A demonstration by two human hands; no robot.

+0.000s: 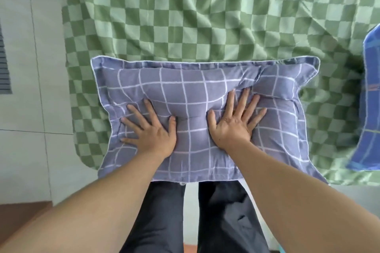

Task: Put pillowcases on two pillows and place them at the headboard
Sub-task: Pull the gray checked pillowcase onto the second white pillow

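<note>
Starting at the left edge, pale floor tiles [24, 109] run down the side of the bed, with a dark slatted vent [4, 63] against the frame edge and a strip of reddish-brown floor [22, 208] lower down. Next comes the green checked sheet [185, 12], which covers the bed and hangs over its rounded near-left corner; it is creased across the middle. On the sheet at the near edge lies the pillow [195, 82], already inside a grey-purple case with a white grid and a flat piped border all round. Its near edge overhangs the bed just above the person's dark trousers [164, 211]. The left hand [153, 130] lies flat on the left half of the pillow, palm down, fingers straight and spread, thumb pointing toward the centre; it holds nothing and presses into the filling, which dents under it. Between the two hands the fabric bulges up in a ridge. The right hand [236, 121] lies flat on the right half in the same way, fingers straight and fanned toward the far right corner, gripping nothing, with the case sunk beneath the palm and puckered just beyond the fingertips. Both bare forearms reach in from the bottom of the view. Farther right, well apart from the pillow, a brighter blue checked pillow [368, 109] rests on the sheet at the frame's right edge, only partly in view.
</note>
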